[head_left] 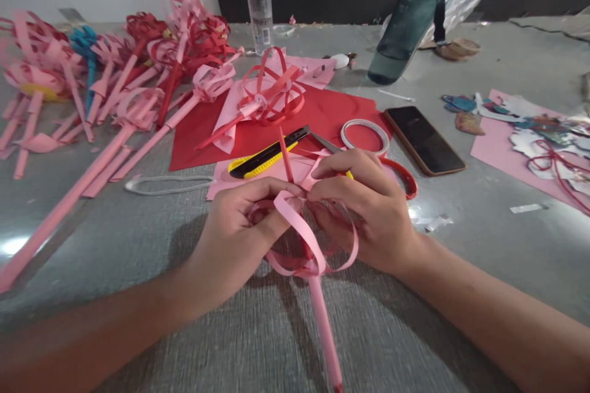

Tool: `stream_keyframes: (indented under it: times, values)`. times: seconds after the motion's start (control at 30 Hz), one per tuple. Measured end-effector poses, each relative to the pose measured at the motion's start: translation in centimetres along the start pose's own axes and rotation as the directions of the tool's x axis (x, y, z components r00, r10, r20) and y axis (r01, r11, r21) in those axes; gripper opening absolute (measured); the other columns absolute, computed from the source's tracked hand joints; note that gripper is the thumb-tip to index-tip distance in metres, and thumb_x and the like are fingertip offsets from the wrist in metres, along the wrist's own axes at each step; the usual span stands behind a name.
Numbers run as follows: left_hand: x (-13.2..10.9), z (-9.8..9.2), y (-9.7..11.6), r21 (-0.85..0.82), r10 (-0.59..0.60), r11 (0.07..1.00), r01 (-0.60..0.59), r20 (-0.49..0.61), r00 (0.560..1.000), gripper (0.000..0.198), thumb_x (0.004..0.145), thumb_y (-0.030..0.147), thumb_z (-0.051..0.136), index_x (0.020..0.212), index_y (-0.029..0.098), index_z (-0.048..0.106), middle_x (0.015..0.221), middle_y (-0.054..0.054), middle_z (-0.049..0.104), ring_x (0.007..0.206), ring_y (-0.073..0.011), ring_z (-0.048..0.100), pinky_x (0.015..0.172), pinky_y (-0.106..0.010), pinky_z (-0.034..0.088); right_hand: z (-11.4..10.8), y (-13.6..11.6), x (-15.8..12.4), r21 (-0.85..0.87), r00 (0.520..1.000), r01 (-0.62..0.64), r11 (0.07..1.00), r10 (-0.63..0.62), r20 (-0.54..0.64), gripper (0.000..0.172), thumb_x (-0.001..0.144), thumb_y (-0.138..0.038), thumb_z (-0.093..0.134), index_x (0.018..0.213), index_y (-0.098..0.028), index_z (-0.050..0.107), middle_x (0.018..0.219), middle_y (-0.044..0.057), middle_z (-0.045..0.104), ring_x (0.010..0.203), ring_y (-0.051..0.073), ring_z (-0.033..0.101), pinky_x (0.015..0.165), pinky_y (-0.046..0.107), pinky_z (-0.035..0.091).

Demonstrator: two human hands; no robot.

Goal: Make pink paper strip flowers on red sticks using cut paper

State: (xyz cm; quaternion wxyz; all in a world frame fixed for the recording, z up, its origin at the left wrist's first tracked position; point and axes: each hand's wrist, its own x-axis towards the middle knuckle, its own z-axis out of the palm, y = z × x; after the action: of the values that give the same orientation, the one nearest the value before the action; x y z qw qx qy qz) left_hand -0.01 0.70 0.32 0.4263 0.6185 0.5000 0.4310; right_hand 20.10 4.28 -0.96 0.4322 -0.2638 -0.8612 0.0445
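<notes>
In the middle foreground is a pink paper flower point(325, 313), its rolled stem pointing towards me and its strip petals looped outward. A thin red stick runs up through its middle and out past my fingers. My left hand point(251, 227) pinches the gathered petal ends from the left, thumb and forefinger closed. My right hand point(369, 215) grips the same spot from the other side, fingers bent together. The exact contact at the fingertips is partly hidden. Just beyond my hands lie a yellow and black box cutter point(262, 156) and a tape roll point(365, 136).
Several finished paper flowers point(184, 43) are heaped at the left. Red paper sheets point(341, 107) lie behind my hands with another flower on top. A phone point(424, 140), a tilted dark bottle point(403, 31), a clear bottle point(259, 6) and pink paper with scraps point(498, 150) stand or lie around.
</notes>
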Motion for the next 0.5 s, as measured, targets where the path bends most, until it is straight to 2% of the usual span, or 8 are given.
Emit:
stream_keyframes:
  times: [0.23,0.5]
  values:
    - [0.12,0.06,0.02,-0.006,0.001,1.000,0.000,0.011,1.000,0.013,0.091,0.032,0.072,0.092,0.022,0.079,0.092,-0.002,0.079,0.075,-0.0157,0.072,0.062,-0.023,0.058,0.02,-0.15,0.16,0.000,0.999,-0.026,1.000,0.026,0.034,0.010,0.093,-0.014,0.062,0.095,-0.024,0.061,0.105,0.004,0.067,0.096,0.020,0.066,0.085,0.041,0.047]
    - [-0.08,-0.14,0.06,-0.028,0.002,1.000,-0.001,0.020,1.000,0.011,0.092,0.028,0.071,0.095,0.023,0.080,0.093,-0.001,0.080,0.075,-0.0139,0.072,0.063,-0.021,0.059,-0.06,-0.11,0.04,0.006,1.000,-0.020,1.000,0.020,0.013,0.012,0.092,-0.012,0.064,0.095,-0.024,0.063,0.103,0.004,0.069,0.096,0.020,0.067,0.085,0.041,0.048]
